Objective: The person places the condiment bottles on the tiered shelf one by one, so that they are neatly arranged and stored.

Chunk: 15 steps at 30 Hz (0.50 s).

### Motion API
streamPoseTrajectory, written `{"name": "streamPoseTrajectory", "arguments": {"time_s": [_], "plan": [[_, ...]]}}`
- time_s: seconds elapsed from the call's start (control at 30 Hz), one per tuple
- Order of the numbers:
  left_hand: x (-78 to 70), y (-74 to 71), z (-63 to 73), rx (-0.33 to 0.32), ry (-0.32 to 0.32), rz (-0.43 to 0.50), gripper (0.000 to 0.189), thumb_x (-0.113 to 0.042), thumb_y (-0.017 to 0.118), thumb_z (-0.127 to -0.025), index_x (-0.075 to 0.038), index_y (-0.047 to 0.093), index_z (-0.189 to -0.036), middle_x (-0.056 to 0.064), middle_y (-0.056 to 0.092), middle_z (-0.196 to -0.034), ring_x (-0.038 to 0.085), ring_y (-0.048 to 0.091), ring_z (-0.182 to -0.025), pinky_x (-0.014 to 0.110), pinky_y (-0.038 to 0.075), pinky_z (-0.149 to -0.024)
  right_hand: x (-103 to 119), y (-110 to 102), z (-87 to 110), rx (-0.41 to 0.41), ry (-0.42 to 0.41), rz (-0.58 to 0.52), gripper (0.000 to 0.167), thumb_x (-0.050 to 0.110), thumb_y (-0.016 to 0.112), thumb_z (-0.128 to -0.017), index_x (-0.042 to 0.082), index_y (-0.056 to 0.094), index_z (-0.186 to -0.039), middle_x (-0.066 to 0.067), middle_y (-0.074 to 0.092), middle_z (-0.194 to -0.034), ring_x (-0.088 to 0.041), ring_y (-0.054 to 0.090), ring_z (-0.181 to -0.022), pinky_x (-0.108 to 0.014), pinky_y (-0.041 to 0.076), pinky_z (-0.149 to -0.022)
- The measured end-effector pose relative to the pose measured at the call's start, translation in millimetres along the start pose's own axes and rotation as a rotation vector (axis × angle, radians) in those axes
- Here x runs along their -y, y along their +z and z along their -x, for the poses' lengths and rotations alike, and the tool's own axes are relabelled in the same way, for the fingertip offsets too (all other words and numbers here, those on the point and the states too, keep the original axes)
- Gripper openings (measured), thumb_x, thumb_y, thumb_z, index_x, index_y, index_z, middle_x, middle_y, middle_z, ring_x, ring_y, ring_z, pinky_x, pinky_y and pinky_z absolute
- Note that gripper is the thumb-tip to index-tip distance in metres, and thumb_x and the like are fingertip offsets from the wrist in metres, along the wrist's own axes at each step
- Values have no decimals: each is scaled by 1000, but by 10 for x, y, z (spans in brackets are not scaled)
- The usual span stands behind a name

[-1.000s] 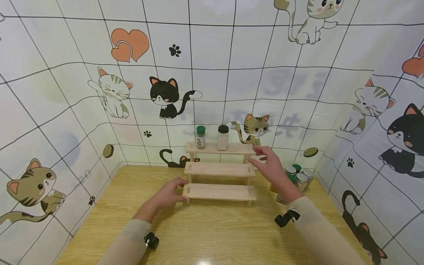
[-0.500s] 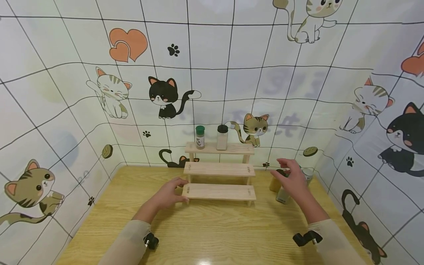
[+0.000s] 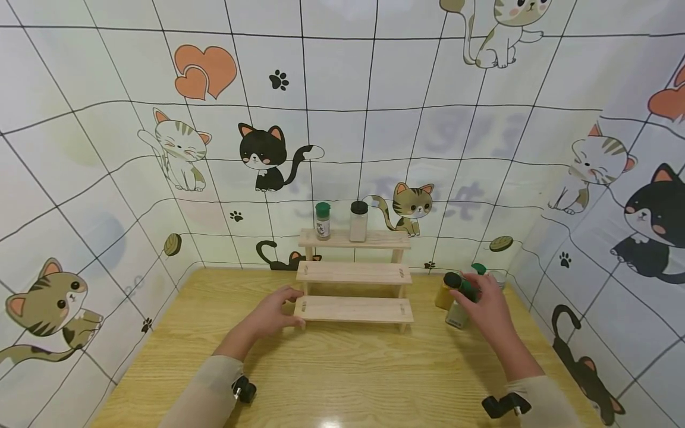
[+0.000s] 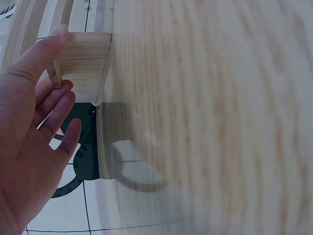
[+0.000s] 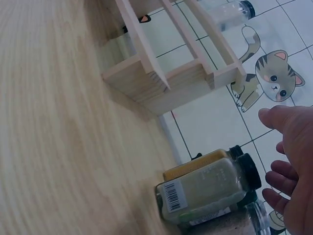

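Observation:
A three-tier wooden shelf rack (image 3: 353, 273) stands on the table. My left hand (image 3: 272, 312) holds the left end of its lowest board, thumb above and fingertips below in the left wrist view. On the top tier are a green-capped spice jar (image 3: 323, 222) and a black-capped jar (image 3: 359, 223) of pale contents. My right hand (image 3: 484, 303) is over the jars at right, thumb and fingers spread around a green-lidded jar (image 3: 456, 315). In the right wrist view, the fingers (image 5: 281, 176) stand just off the lid of this barcode-labelled jar (image 5: 200, 191).
A black-lidded jar of yellow-brown contents (image 3: 444, 297) stands left of the green-lidded one. Behind the right hand, another green lid (image 3: 478, 268) shows among several jars. A wall sheet printed with cats (image 3: 267, 154) borders the wooden table (image 3: 342, 368) at back and sides.
My right hand has left the rack's top right end and moved right and down to the clustered jars. The left hand stays on the lowest board.

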State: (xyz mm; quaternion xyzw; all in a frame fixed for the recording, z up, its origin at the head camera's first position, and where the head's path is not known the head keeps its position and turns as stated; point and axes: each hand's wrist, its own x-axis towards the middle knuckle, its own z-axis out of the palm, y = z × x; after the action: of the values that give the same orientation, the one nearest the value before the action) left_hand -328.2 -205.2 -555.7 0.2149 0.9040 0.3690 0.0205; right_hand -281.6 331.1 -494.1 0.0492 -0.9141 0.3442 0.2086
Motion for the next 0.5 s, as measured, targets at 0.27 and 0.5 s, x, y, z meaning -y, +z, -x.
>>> {"name": "streamPoseTrajectory", "arguments": {"time_s": [0.27,0.5], "plan": [[-7,-8,-13,8,0,11,71,-33,98,-86,-11,67,-147,2,65,-135,31,62,-131,61,49,-115,-89,50,129,-9,100,-5,64,27,82,-104,-8,56,-150,-31,54,-141,-50,54,-130,-69,48,-105],[-31,-14,-7,9,12,15,69,-30,97,-88,-9,67,-146,2,65,-133,33,62,-131,62,49,-115,-125,109,200,7,149,9,66,26,82,-103,-10,53,-151,-32,51,-138,-52,55,-128,-70,49,-105]]}}
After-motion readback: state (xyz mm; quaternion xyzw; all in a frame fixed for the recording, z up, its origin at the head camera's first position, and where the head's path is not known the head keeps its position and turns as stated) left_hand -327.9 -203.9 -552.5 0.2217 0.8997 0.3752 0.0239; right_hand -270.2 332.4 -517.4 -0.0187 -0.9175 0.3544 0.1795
